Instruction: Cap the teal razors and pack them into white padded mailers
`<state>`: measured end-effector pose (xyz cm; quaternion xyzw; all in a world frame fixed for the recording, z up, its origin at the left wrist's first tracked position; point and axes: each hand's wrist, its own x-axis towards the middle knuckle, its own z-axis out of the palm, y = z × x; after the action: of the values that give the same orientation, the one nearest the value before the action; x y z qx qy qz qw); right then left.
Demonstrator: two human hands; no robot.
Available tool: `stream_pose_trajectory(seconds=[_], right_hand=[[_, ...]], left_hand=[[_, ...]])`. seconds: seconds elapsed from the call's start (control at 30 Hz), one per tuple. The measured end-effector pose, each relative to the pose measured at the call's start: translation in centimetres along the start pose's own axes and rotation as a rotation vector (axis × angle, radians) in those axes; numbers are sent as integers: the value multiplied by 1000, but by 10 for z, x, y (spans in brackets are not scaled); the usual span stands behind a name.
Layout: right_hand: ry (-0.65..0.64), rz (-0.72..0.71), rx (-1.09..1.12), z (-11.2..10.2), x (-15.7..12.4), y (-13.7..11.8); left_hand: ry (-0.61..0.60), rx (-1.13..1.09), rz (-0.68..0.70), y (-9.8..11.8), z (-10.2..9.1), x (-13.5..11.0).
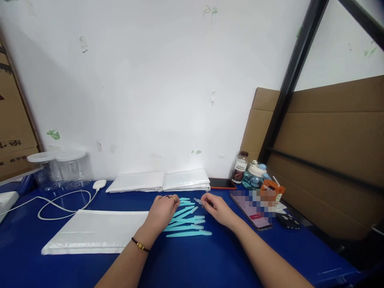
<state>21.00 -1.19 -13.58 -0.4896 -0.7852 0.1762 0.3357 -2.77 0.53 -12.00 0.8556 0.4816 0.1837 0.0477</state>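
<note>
Several slim teal eyebrow razors (189, 233) lie in a loose, partly crossed row on the blue table, with pale caps at their right ends. My left hand (163, 212) is closed at the far end of the row, its fingertips bent round the end of a teal razor (185, 199); the fingers partly hide their hold. Just to the right, my right hand (217, 208) pinches a small clear plastic cap (197, 201) between thumb and fingers. A white padded mailer (99, 232) lies flat beside my left forearm.
Two stacks of white mailers (135, 182) lie against the wall. Clear jars (72, 172) and a white charger with cable (99, 184) are at left. At right are phones (222, 183), a brown-capped bottle (240, 168), a water bottle (253, 176) and an orange carton (271, 188).
</note>
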Motion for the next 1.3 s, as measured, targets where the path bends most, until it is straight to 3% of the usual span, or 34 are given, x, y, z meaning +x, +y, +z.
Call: stream_pose_trajectory(seconds=[0.3,0.47,0.53,0.73,0.93,1.1,1.3], right_hand=[[-16,-53,-6,6,-1,-13],[-127,-43,19,6,-5,-15],[-124,-29,13,1,-4,-10],[125,79,-179,-2,9,19],[85,113,-433,18,18,22],[37,141,-366,21,19,22],[31,126,-236,14,14,18]], left_hand=[[5,-45,74,8,2,0],[-59,-43,98,15,4,-4],[-77,-52,67,14,5,-5],[-67,-35,-145,2,11,-1],[-156,-125,-245,1,12,3],[-210,-187,-285,4,13,2],[-101,-127,-254,15,17,0]])
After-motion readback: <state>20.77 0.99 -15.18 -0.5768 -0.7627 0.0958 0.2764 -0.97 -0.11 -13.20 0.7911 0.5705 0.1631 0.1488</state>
